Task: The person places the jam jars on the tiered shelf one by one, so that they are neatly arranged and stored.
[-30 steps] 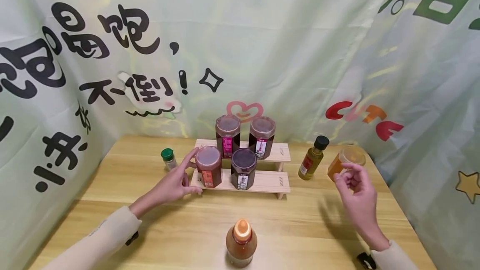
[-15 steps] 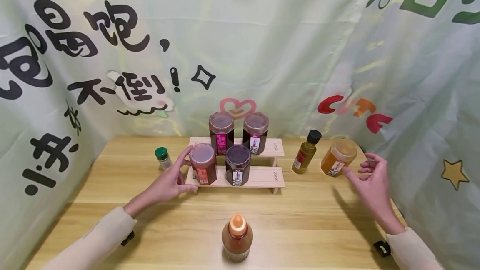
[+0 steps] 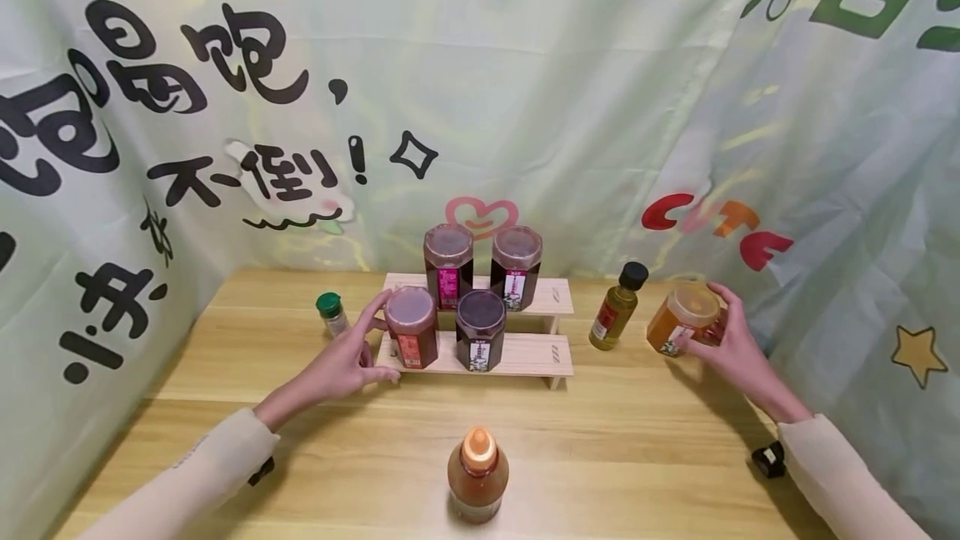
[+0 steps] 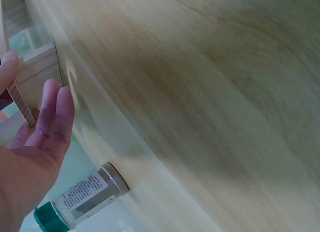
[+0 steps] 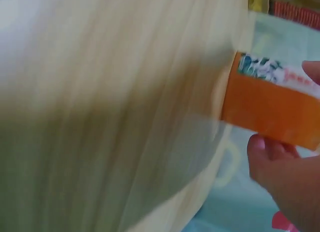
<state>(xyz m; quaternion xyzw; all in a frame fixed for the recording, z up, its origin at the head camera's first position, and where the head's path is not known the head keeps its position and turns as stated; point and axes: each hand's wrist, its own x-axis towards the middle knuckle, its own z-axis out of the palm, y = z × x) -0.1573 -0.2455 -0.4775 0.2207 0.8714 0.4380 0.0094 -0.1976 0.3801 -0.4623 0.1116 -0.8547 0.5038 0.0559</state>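
Note:
My left hand (image 3: pixel 341 369) spreads around the left end of a two-tier wooden shelf (image 3: pixel 528 357). Its thumb is at the lower tier's front edge. The index finger reaches up along the side of a red jar (image 3: pixel 412 336) standing there; in the left wrist view the other fingers (image 4: pixel 55 112) extend beside the shelf's end panel (image 4: pixel 37 77). On the right, my right hand (image 3: pixel 738 357) holds an amber jar (image 3: pixel 663 325) between thumb and fingers. That jar has a clear lid and a printed label. In the right wrist view its base is close to the tabletop.
A dark jar (image 3: pixel 480 336) shares the lower tier; two more dark jars (image 3: pixel 448 269) stand above. A green-capped shaker (image 3: pixel 332 313) stands left of the shelf, an oil bottle (image 3: pixel 617 311) right of it. An orange-capped sauce bottle (image 3: pixel 478 473) stands in front. Printed cloth (image 3: pixel 562 107) hangs behind.
My right hand has moved from in front of the amber jar round to its right side and taken hold of it. My left hand stays at the shelf and red jar.

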